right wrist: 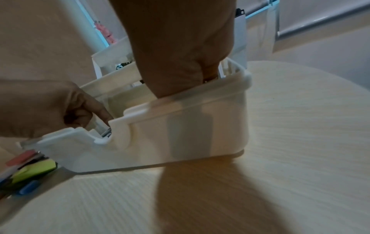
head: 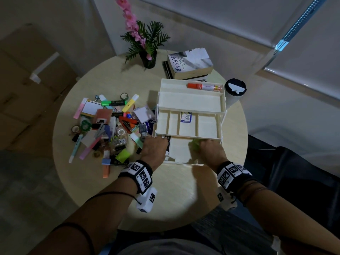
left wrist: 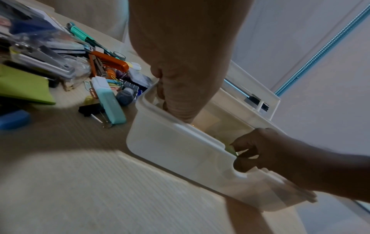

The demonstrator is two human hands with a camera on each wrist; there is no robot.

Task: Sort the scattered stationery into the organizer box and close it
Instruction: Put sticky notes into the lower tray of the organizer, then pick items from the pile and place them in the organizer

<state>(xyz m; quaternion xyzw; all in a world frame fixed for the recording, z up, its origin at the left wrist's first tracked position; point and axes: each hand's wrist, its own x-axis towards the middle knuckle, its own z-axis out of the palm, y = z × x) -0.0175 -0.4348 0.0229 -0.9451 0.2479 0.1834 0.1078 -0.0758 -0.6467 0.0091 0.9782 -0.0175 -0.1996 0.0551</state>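
The white organizer box [head: 191, 100] stands open on the round table, its tiers stepped back. My left hand [head: 155, 146] reaches into the left end of the bottom compartment. In the right wrist view its curled fingers [right wrist: 88, 110] grip a small clear item with a metal part [right wrist: 103, 131]. My right hand [head: 209, 148] is in the same compartment further right and pinches a light green item [head: 194, 144], also seen as the green item [left wrist: 230, 148]. The scattered stationery [head: 108, 126] lies heaped left of the box. An orange-capped tube [head: 204, 87] lies in the top tray, a blue-labelled packet [head: 186, 117] in the middle one.
Behind the box are a stack of books [head: 189, 65], a potted plant [head: 147, 52] and a cup with a black lid [head: 235, 89]. A mint stapler [left wrist: 110, 102] and a black binder clip [left wrist: 90, 109] lie close to the box's left corner. Bare tabletop [head: 174, 190] lies in front.
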